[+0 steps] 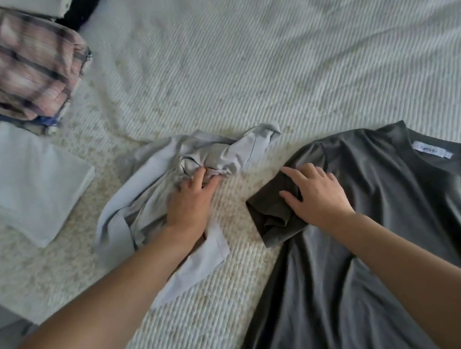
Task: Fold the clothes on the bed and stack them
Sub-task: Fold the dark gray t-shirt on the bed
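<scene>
Crumpled grey garment (168,186), ribbed bedspread (270,72)

Hands (190,203) (315,194) on two shirts (151,187) (396,214)

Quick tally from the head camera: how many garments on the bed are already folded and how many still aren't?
Folded: 2, the plaid garment and the white garment. More fabric lies behind and under the plaid one; too hidden to count.
Unfolded: 2, the crumpled light grey garment under the left hand and the dark grey T-shirt under the right hand.
Total: 4
</scene>
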